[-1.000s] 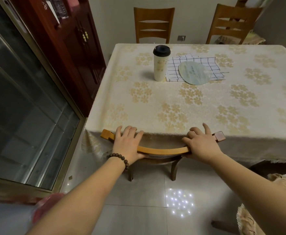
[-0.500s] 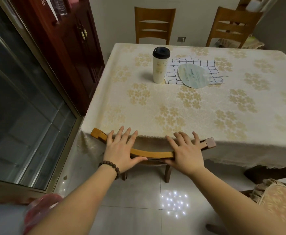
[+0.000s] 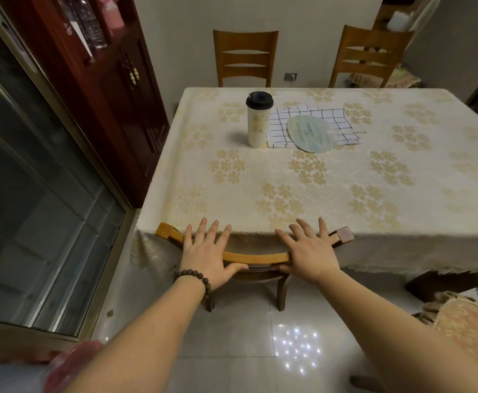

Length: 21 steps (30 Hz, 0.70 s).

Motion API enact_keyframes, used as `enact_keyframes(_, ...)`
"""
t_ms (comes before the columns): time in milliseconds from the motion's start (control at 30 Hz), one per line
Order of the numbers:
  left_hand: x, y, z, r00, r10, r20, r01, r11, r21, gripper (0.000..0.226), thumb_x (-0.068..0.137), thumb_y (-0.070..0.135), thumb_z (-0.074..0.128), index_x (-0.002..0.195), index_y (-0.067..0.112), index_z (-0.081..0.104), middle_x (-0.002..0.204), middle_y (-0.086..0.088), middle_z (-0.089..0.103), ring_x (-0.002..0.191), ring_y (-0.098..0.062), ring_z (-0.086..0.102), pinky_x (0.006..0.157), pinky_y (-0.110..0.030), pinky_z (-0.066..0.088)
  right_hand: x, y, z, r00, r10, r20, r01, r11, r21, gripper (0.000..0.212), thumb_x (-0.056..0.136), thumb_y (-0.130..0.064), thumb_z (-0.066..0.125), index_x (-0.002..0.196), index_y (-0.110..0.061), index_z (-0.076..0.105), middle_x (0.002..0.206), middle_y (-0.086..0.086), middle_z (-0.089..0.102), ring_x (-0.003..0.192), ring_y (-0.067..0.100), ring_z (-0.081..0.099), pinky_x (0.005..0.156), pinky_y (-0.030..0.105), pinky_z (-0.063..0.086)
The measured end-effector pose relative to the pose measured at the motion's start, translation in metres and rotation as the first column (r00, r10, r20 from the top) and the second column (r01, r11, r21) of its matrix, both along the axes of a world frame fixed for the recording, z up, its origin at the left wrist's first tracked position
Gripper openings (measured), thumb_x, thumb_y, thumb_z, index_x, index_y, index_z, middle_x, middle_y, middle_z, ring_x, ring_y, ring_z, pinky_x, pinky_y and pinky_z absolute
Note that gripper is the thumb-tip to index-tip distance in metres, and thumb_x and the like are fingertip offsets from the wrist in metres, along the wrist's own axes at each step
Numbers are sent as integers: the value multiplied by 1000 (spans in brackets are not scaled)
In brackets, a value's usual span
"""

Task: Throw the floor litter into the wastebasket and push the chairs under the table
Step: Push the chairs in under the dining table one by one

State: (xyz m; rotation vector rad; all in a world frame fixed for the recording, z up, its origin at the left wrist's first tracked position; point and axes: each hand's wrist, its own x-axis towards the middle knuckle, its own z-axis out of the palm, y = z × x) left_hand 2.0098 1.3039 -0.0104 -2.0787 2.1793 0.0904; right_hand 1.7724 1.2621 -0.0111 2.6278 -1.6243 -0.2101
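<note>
A wooden chair (image 3: pixel 256 257) stands tucked against the near edge of the table (image 3: pixel 331 177), which wears a cream tablecloth with gold flowers. Only the chair's curved top rail and two back legs show; the seat is hidden under the cloth. My left hand (image 3: pixel 208 252), with a bead bracelet on the wrist, lies flat on the rail's left part, fingers straight and spread. My right hand (image 3: pixel 308 248) lies flat on the rail's right part, fingers straight, thumb under the rail. A small scrap of litter (image 3: pixel 109 313) lies on the floor by the sliding door.
Two more wooden chairs (image 3: pixel 245 56) (image 3: pixel 369 56) stand at the table's far side. A cushioned chair (image 3: pixel 470 324) stands out at the lower right. On the table are a cup with a black lid (image 3: pixel 258 123), a checked cloth (image 3: pixel 311 124) and a round fan (image 3: pixel 313 133). A dark red cabinet (image 3: pixel 104 89) and a glass sliding door (image 3: pixel 33 208) line the left.
The chair has slid further in against the table edge. Both hands have gone from curled on the rail to flat with the fingers straight and spread.
</note>
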Motion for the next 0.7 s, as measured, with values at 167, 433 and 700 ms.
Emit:
enact_keyframes(167,-11,3,16,997,80,-6,-78,985,156,98,77,84,30,151,30,-5,161,-6,3,147,-30,-2,117,-54,-1,5,17,9,991,-137,-6,137,985,106,89,84,-72,37,149,-32,-9,159,12,-5,144,30,-14,115,55,-8)
enact_keyframes(433,-100,47,33,978,-45,-203,37,998,-47,80,91,62,37,152,18,10,159,-5,17,147,-25,7,120,-45,6,-76,111,26,853,-374,363,401,916,3,70,92,-55,41,150,-29,13,159,8,5,146,26,-5,117,49,0)
enact_keyframes(700,-258,115,22,886,-337,-318,345,938,-33,72,94,57,34,152,20,12,158,-4,20,147,-22,9,120,-42,7,-211,244,25,572,-754,322,760,635,138,66,94,-52,39,150,-31,10,160,4,0,146,23,-3,116,44,0)
